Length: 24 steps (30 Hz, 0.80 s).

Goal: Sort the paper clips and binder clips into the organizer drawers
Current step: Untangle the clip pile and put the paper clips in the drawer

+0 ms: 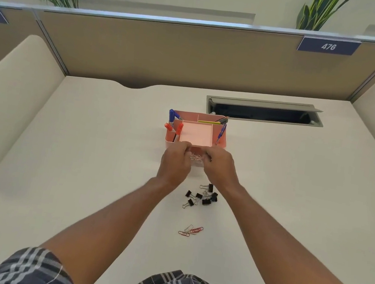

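Note:
A pink desk organizer (pixel 221 141) stands on the white desk, with an empty square tray on top. Its drawer (pixel 199 164) is pulled out toward me and holds several silver paper clips (pixel 196 158). My left hand (pixel 175 161) and my right hand (pixel 220 168) sit on either side of the drawer, fingers curled at its edges over the clips. Whether either pinches a clip is hidden. Closer to me lie several black binder clips (pixel 201 196). Nearer still, a few red and silver paper clips (pixel 190 231) lie in a small pile.
Blue and red pens (pixel 172 121) and a yellow pencil stand in the organizer's back compartments. A grey cable hatch (pixel 264 111) is open in the desk behind it. Beige partition walls enclose the desk on three sides.

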Tool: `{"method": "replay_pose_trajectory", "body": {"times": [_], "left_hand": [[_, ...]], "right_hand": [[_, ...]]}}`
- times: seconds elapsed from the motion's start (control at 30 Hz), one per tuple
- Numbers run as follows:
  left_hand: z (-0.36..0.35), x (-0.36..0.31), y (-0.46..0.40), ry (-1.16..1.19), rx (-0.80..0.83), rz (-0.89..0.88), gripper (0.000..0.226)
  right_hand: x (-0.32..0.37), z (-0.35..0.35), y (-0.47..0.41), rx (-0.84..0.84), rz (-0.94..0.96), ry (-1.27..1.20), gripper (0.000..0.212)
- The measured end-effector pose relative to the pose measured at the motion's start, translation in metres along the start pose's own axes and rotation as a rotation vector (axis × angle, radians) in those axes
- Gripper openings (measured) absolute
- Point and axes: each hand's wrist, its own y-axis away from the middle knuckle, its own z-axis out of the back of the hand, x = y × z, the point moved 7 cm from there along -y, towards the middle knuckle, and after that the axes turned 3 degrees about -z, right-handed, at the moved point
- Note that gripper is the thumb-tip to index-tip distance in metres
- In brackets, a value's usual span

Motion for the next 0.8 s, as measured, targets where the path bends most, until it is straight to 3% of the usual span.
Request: {"method": "replay_pose_trajectory", "body": {"times": [0.1,0.17,0.3,0.37,0.47,0.67,0.8], "left_hand": [[0.006,0.002,0.026,-0.018,-0.016,-0.075,0.015],[0.004,0.011,0.055,-0.032,0.044,-0.081,0.019],[-0.015,0.036,0.122,-0.1,0.344,-0.073,0.029],[-0.027,0.042,0.149,-0.184,0.483,-0.106,0.038],[-0.039,0.045,0.172,-0.293,0.547,-0.137,0.043],[-0.046,0.039,0.17,-0.332,0.448,-0.114,0.012],[-0.046,0.04,0.165,-0.337,0.421,-0.085,0.005]], "right_hand": [[-0.007,0.001,0.027,0.037,0.001,-0.027,0.017],[-0.019,-0.009,0.054,0.156,-0.031,-0.021,0.014],[-0.054,-0.042,0.113,0.494,-0.132,0.112,0.019],[-0.063,-0.052,0.136,0.563,-0.132,0.186,0.026],[-0.064,-0.06,0.156,0.506,-0.088,0.198,0.028],[-0.057,-0.07,0.154,0.375,-0.049,0.19,0.013],[-0.055,-0.07,0.147,0.361,-0.066,0.176,0.009]]}}
